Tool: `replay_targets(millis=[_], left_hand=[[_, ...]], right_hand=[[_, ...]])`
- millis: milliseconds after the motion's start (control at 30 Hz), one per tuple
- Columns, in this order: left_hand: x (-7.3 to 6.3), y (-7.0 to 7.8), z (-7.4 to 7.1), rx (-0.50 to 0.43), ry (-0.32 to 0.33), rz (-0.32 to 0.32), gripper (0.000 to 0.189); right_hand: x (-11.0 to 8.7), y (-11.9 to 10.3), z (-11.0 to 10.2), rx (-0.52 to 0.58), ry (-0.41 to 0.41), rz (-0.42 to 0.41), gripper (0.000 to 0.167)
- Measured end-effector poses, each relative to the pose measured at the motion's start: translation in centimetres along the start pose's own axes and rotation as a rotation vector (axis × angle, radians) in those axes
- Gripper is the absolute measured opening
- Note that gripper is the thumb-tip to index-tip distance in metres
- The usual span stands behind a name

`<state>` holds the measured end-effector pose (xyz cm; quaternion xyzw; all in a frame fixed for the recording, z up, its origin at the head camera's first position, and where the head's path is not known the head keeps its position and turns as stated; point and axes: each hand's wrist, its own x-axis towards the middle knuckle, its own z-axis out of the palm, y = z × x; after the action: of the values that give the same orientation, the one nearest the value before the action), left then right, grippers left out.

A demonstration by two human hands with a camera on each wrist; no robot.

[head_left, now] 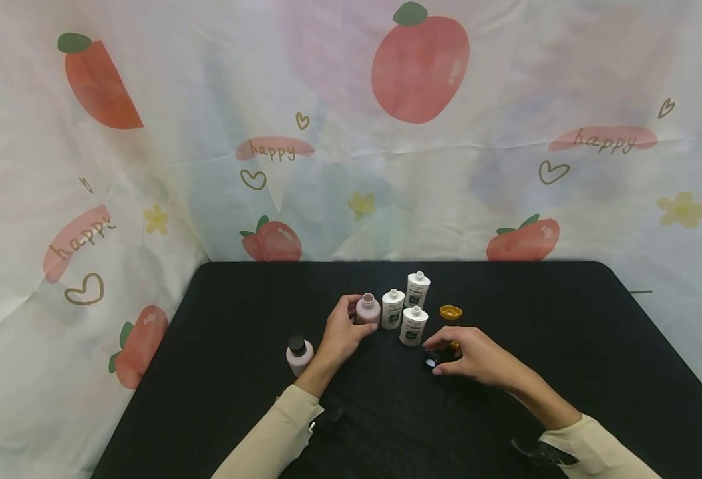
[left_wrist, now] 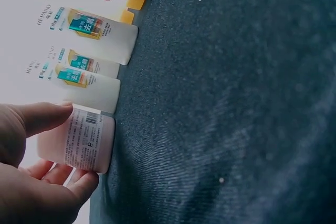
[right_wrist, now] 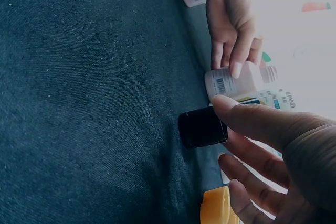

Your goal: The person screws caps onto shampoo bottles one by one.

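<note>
My left hand (head_left: 345,332) grips an uncapped pink bottle (head_left: 368,310) that stands upright on the black table. In the left wrist view, thumb and fingers lie on either side of the pink bottle (left_wrist: 89,140), and its printed label shows. My right hand (head_left: 473,356) pinches a black cap (right_wrist: 203,128) between thumb and fingers, close to the tabletop. The cap's open end, pale inside, faces left in the head view. Just right of the pink bottle stand three uncapped white bottles, the nearest white bottle (head_left: 413,327) lying between the two hands.
A second pink bottle (head_left: 299,356), with its black cap on, stands beside my left forearm. One yellow cap (head_left: 450,313) lies beyond my right hand; another yellow cap (right_wrist: 215,206) is partly hidden by the fingers. A printed curtain (head_left: 339,199) hangs behind the table.
</note>
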<state>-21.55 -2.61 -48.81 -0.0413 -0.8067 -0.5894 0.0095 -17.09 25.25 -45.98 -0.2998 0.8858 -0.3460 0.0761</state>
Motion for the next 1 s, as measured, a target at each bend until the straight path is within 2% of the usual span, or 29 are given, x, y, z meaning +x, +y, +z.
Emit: replay_targets(millis=[200,500,767,1000], left_hand=[[0.11,-0.12,0.10,0.022,0.004,0.005,0.057],[0.14,-0.12,0.08,0.026,0.007,0.018,0.054],[0.08,-0.24,0.02,0.060,0.008,0.036,0.052],[-0.05,-0.19,-0.07,0.075,0.002,0.020,0.052]], right_hand=[[0.09,-0.21,0.01,0.002,-0.016,0.012,0.038],[0.29,-0.40,0.05,-0.056,-0.017,0.013,0.034],[0.26,-0.22,0.24,-0.093,-0.006,0.018,0.029],[0.03,-0.13,0.14,-0.081,0.020,0.016,0.026]])
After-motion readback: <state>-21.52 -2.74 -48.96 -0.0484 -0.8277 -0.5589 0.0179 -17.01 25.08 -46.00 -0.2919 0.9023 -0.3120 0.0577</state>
